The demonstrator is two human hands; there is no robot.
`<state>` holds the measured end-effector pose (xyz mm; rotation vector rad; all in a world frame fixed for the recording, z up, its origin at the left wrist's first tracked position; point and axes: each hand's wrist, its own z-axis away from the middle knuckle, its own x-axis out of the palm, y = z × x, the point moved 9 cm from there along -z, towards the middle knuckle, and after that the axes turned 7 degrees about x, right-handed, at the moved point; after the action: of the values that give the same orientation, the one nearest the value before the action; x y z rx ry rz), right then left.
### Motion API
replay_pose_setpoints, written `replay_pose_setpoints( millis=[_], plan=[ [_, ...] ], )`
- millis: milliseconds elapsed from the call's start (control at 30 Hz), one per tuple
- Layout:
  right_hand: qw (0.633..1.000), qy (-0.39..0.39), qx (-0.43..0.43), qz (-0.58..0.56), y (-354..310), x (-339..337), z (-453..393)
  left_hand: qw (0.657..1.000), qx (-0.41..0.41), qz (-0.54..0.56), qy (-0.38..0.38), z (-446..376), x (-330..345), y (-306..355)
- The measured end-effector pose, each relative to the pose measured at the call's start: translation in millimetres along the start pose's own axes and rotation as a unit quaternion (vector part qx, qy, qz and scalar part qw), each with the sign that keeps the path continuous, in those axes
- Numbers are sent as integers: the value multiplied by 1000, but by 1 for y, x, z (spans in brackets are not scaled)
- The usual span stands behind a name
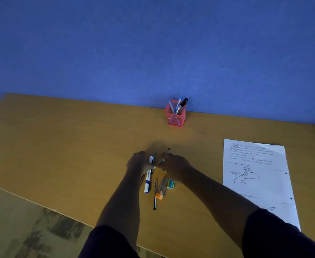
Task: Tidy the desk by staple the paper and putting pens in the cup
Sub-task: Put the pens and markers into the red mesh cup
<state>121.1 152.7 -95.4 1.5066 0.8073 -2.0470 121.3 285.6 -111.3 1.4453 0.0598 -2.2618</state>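
The red mesh cup (175,114) at the far edge of the desk (60,146) already holds about 3 pens. More lie loose mid-desk: a white-and-blue marker (147,181), a thin black pen (154,198) and an orange-capped stapler-like thing (161,189). The left hand (139,162) and right hand (173,164) meet over this pile, fingers curled among pens; I cannot tell exactly what each grips. The paper (257,175) lies to the right, seemingly unstapled. Blue wall (153,53) behind; patterned floor (22,229) near left.

The right hand (173,165) hid most of a dark pen (168,151); whether it gripped it was unclear. The paper (259,175) had illegible handwriting.
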Motion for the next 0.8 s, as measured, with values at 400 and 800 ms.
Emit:
replay_pose_setpoints(
  millis=[400,800],
  plan=[
    [996,72,48,-14,0,0,2,998,13,27,60,13,8,14],
    [969,67,183,-148,60,-10,0,973,137,162,88,4,-33,50]
  ],
)
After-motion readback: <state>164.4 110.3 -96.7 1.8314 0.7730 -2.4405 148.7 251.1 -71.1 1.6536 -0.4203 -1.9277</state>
